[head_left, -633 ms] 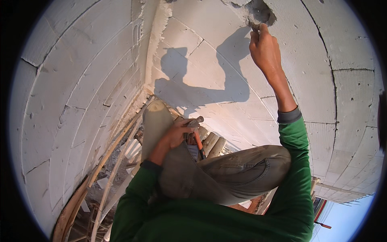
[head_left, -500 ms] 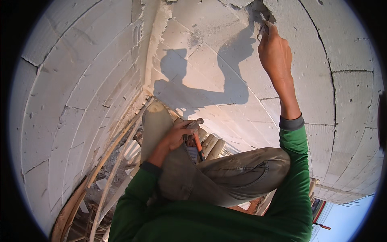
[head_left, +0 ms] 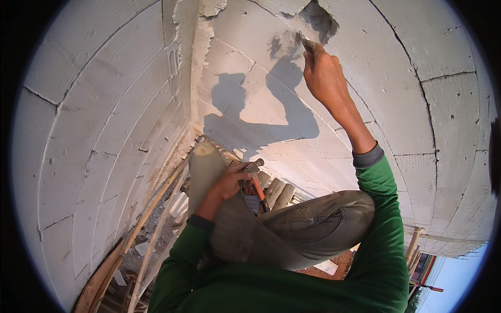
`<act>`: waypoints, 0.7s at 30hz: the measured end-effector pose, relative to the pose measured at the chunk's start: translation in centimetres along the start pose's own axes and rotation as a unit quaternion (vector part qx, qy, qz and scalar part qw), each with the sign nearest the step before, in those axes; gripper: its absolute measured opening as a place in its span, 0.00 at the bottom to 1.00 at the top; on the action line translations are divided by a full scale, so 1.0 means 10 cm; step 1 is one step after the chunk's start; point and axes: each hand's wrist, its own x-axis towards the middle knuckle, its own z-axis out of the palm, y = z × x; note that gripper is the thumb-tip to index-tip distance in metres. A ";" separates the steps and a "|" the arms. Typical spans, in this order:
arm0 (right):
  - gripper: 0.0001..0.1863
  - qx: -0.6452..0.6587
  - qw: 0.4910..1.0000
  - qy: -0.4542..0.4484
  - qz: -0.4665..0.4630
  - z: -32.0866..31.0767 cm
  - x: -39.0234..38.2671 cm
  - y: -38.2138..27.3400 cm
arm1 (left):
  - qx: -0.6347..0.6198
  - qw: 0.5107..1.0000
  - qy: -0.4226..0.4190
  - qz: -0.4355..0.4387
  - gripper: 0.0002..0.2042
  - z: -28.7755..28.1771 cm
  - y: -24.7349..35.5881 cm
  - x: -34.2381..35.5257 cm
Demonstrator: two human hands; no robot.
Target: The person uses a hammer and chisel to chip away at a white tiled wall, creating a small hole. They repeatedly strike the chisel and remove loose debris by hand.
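Grey metal headed the hammer with an orange-and-black handle (head_left: 258, 187), which the person's left hand (head_left: 229, 181) held at its head end, curled around it, beside the raised knee in olive trousers (head_left: 204, 159). The right hand (head_left: 324, 78) was pinched around a short, thin, dark tool (head_left: 305, 41), its tip just beside the ragged hole (head_left: 319, 22) in the pale block wall (head_left: 383, 99). The hammer looked stiff and head-heavy, best taken by the handle; the tool seemed light and rigid, best pinched mid-length.
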 end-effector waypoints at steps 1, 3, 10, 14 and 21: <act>0.15 0.054 0.998 -0.024 -0.007 -0.06 0.03 -0.15 | -0.008 1.000 -0.015 0.002 0.26 -0.02 -0.02 0.01; 0.16 0.001 0.999 -0.022 -0.032 0.12 0.17 -0.04 | -0.003 1.000 -0.024 0.008 0.23 -0.15 -0.13 -0.01; 0.20 -0.054 0.996 -0.053 -0.051 0.87 0.62 1.35 | 0.034 0.999 -0.023 0.021 0.20 -0.25 -0.48 0.53; 0.22 0.004 0.999 -0.027 -0.038 0.80 0.55 1.01 | 0.086 0.994 -0.039 0.054 0.16 -0.43 -0.78 0.96; 0.20 0.286 0.945 -0.113 -0.109 0.62 -0.15 0.30 | 0.099 0.991 -0.002 0.094 0.14 -0.18 -0.54 0.55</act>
